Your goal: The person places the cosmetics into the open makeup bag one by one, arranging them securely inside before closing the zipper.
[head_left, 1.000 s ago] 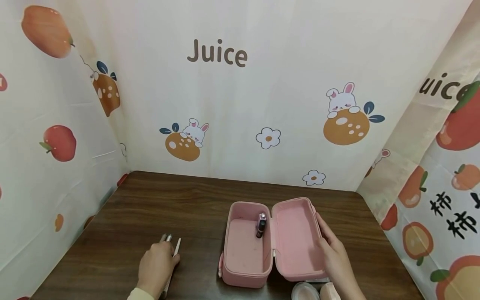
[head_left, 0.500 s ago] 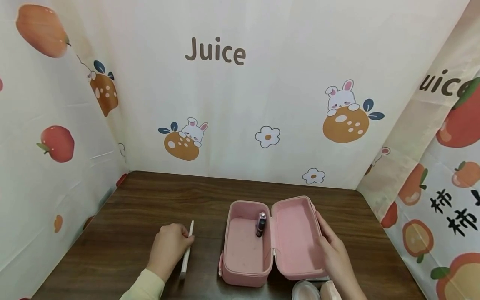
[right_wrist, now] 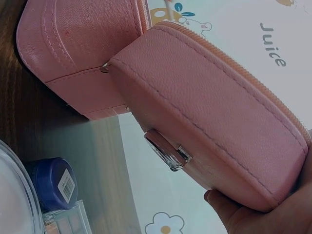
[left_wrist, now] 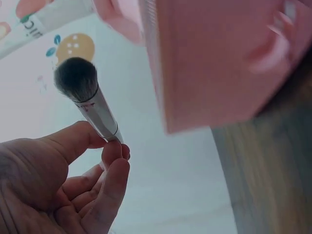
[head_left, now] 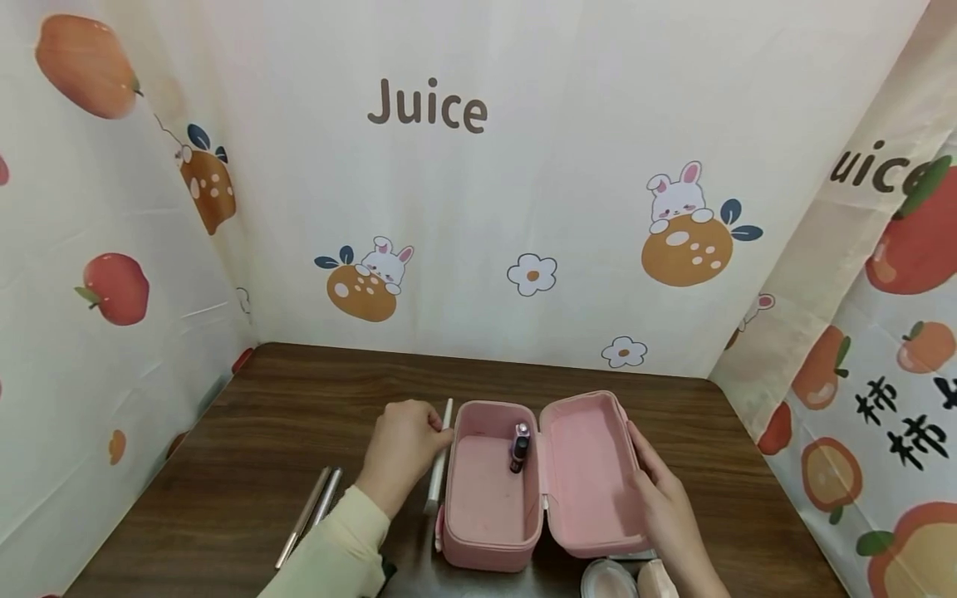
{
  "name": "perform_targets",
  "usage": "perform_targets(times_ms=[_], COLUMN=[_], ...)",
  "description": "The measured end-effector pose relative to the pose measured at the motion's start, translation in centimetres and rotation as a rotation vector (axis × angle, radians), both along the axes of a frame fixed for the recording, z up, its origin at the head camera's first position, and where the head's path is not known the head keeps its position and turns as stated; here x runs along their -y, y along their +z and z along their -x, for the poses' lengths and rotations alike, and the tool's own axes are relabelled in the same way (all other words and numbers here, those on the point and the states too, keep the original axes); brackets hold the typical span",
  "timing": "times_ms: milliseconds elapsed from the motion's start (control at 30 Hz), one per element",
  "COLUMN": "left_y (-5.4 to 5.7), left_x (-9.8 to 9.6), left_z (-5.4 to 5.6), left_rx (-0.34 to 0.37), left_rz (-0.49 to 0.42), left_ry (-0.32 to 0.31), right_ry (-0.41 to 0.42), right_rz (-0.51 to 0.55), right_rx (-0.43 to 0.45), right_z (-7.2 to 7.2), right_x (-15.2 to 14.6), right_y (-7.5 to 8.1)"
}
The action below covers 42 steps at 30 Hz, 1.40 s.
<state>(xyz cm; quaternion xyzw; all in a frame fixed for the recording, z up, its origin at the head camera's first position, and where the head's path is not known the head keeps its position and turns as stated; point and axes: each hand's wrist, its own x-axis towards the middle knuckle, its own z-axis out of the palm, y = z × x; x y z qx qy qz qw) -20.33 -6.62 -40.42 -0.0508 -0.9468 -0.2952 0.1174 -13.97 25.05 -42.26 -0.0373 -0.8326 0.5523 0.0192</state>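
Note:
In the head view, my left hand pinches a makeup brush just left of the pink cosmetic case. The left wrist view shows thumb and fingertips on the white handle, below the dark bristles. The case stands unzipped on the table, its lid swung out to the right. My right hand holds the lid by its outer edge, with the thumb on the inner side in the head view. Inside the case, a small dark tube with a shiny end leans against the right wall.
Two slim metallic sticks lie on the wooden table at left. Close by the lid's near side are a round clear-lidded container and a beige item. A blue jar and a small palette show in the right wrist view.
My left hand has lifted the brush from beside the metallic sticks and carried it right, up to the case's left side. The right hand stays on the lid.

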Motion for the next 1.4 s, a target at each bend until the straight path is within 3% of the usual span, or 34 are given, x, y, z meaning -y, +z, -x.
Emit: perform_targets(times_ms=[167,300,433,567,1000,1233,1400], left_y=[0.8,0.4,-0.9,-2.3,-5.7,-7.4,-7.6], left_x=[-2.7,-4.7,-6.4,-7.6,-9.3,-9.8,-9.5], left_z=[0.6,1.0,1.5,1.8,3.4,3.8,3.4], left_rx=[0.05,0.085,0.081,0.056,0.069,0.132,0.203], left_rz=[-0.013,-0.001,0.037,0.095,0.216,0.14,0.041], left_ry=[-0.043,-0.08,-0.099,-0.068,-0.045,-0.034,-0.064], right_ry=[-0.005,-0.01,-0.008,-0.002,-0.012,-0.024,-0.02], right_rz=[-0.006,-0.008,0.0,0.016,0.006,0.01,0.017], right_rx=[-0.008,-0.025,-0.03,-0.041,-0.02,-0.007,-0.006], right_z=[0.0,0.0,0.0,0.0,0.1,0.1,0.1], right_x=[0.1,0.0,-0.1,-0.2,0.0,0.0,0.1], right_y=[0.0,0.0,-0.1,-0.2,0.0,0.2,0.1])
